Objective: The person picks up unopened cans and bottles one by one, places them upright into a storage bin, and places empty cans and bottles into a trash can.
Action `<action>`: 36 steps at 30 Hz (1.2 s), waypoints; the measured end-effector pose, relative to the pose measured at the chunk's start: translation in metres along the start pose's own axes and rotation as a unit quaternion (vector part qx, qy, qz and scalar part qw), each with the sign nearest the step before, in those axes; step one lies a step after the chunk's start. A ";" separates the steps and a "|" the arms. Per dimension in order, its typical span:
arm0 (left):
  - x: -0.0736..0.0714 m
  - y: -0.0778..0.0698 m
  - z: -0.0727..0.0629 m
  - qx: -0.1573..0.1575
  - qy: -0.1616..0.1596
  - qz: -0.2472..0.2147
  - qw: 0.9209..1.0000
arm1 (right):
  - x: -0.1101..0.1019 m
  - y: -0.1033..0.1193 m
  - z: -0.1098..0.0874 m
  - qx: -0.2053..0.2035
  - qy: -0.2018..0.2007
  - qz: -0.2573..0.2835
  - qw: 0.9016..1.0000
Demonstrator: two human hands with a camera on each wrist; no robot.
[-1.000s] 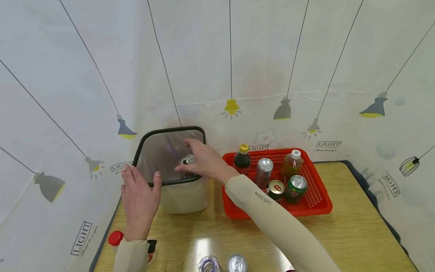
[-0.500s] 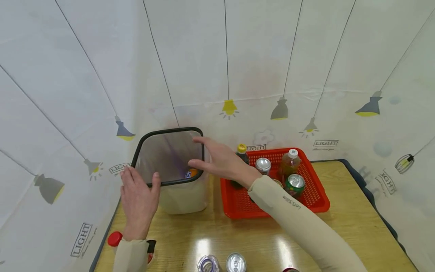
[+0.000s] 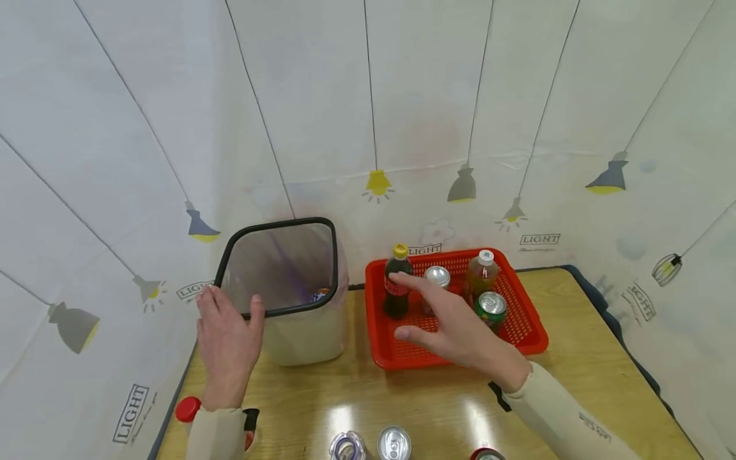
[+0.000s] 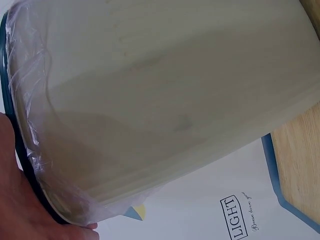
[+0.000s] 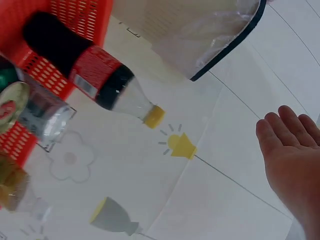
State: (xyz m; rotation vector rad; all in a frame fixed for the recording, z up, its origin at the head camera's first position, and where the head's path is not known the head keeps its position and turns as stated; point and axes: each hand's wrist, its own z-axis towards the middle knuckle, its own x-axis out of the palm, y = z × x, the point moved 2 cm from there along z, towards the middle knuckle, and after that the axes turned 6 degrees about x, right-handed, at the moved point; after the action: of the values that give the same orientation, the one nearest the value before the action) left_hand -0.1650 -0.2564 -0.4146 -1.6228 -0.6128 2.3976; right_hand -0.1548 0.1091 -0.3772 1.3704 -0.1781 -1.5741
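Observation:
My left hand (image 3: 230, 345) rests on the front left corner of a bin (image 3: 305, 338), its thumb spread from the extended fingers. The bin's black rim (image 4: 12, 120) passes beside this hand in the left wrist view. Inside, part of a blue and orange item (image 3: 321, 294) shows. My right hand (image 3: 460, 329) hovers above a red basket (image 3: 382, 348) with fingers spread and nothing held. In the basket stand a cola bottle (image 3: 397, 287) with a yellow cap, a silver can (image 3: 437, 276), a green can (image 3: 491, 308) and a white-capped amber bottle (image 3: 482, 273). A gold-topped can (image 5: 10, 107) shows only in the right wrist view.
Near the table's front edge stand a silver-topped can (image 3: 394, 443), a clear ridged item (image 3: 347, 446) and a red-rimmed can (image 3: 486, 454). A red cap (image 3: 188, 409) sits beside my left forearm. A lamp-printed sheet hangs behind the table.
My right hand has moved from over the bin rightward to above the basket. A silver-topped can seen between its fingers has dropped from sight into the bin. My left hand stays at the rim.

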 end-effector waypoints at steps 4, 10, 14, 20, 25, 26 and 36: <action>-0.001 0.001 0.000 -0.002 -0.007 0.000 1.000 | 0.000 -0.006 -0.029 0.002 -0.009 -0.018 1.000; -0.001 0.003 0.000 0.001 -0.018 -0.006 1.000 | -0.003 -0.015 -0.071 0.044 -0.006 -0.024 0.999; -0.001 0.004 -0.001 0.006 -0.027 -0.012 1.000 | -0.005 -0.021 -0.101 0.079 0.007 -0.046 0.996; -0.001 0.004 -0.002 0.006 -0.024 -0.010 1.000 | 0.001 -0.034 -0.141 0.130 0.059 -0.040 0.989; 0.000 0.004 -0.001 0.005 -0.018 -0.012 1.000 | 0.015 -0.044 -0.165 0.177 0.109 -0.003 0.978; 0.000 0.003 -0.001 0.005 -0.018 -0.012 1.000 | 0.018 -0.046 -0.169 0.194 0.119 0.005 0.974; 0.002 0.001 0.001 0.012 -0.023 -0.004 1.000 | 0.073 -0.119 -0.219 0.173 0.169 0.098 0.965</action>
State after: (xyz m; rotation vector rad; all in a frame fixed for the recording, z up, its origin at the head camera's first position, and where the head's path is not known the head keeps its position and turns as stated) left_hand -0.1661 -0.2572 -0.4166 -1.5576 -0.5954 2.4337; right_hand -0.0343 0.2165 -0.5805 1.8112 -0.3800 -1.1597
